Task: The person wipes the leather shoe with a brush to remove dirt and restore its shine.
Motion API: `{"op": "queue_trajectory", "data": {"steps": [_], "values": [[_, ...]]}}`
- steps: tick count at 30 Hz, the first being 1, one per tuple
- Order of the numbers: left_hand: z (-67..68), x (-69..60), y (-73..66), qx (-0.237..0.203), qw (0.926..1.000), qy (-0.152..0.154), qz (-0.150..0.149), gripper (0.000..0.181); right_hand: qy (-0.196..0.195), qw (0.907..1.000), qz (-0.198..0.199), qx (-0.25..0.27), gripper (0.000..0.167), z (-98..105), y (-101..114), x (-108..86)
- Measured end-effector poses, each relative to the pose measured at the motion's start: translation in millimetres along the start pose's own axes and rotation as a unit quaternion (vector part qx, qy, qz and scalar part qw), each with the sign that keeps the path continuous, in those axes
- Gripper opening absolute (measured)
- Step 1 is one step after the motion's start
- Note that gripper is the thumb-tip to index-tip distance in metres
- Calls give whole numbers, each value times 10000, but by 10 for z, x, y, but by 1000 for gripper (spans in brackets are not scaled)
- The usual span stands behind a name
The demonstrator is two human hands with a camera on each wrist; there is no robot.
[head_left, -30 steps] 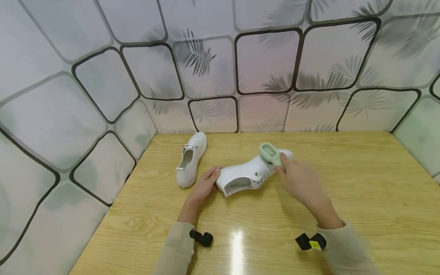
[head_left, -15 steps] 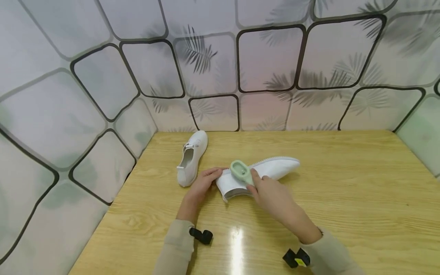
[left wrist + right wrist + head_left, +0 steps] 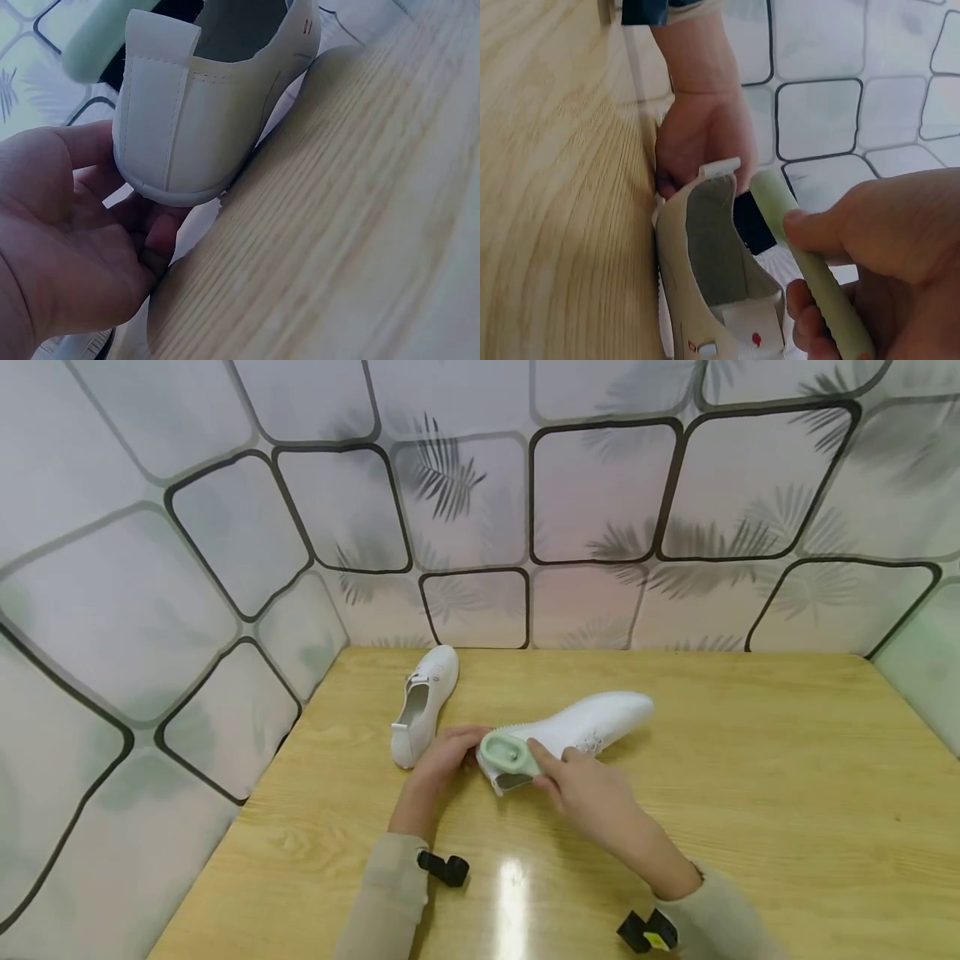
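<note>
A white lace-up shoe (image 3: pixel 617 713) lies tilted on its side on the table, its toe toward the right. At its heel, my left hand (image 3: pixel 444 758) grips it, fingers curled under the sole edge in the left wrist view. My right hand (image 3: pixel 603 802) holds a pale green brush (image 3: pixel 508 753) by its handle, the thumb lying along it in the right wrist view. The brush head is against the side of the shoe near the heel, and its dark bristles (image 3: pixel 754 223) face the shoe. Part of the shoe opening is hidden behind the brush and right hand.
A second white shoe (image 3: pixel 444 672) stands upright to the left, near my left hand. The wooden table (image 3: pixel 787 793) meets a patterned wall covering (image 3: pixel 592 493) at the back and left side.
My right hand has drawn the brush leftward along the shoe, from near the toe to the heel. The shoe has rocked slightly on its side while my left hand keeps hold of the heel.
</note>
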State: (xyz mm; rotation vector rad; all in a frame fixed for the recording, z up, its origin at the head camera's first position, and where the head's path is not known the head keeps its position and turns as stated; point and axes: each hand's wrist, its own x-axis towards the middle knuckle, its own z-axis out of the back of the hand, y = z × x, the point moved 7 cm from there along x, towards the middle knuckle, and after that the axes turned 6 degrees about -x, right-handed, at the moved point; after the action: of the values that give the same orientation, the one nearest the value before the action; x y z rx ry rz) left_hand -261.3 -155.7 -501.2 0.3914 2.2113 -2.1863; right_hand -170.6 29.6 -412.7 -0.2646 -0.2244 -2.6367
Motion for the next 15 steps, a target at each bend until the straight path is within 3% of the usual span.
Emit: {"op": "queue_trajectory", "data": {"steps": [7, 10, 15], "values": [[-2, -42, 52, 264, 9996, -59, -57, 32, 62, 9997, -241, 61, 47, -18, 44, -39], [14, -44, 34, 502, 9983, -201, -223, 32, 281, 9984, -271, 398, 49, -9, 20, -22], [26, -29, 13, 594, 9971, -302, -374, 35, 238, 9926, -829, 851, 50, 135, -333, 28]]}}
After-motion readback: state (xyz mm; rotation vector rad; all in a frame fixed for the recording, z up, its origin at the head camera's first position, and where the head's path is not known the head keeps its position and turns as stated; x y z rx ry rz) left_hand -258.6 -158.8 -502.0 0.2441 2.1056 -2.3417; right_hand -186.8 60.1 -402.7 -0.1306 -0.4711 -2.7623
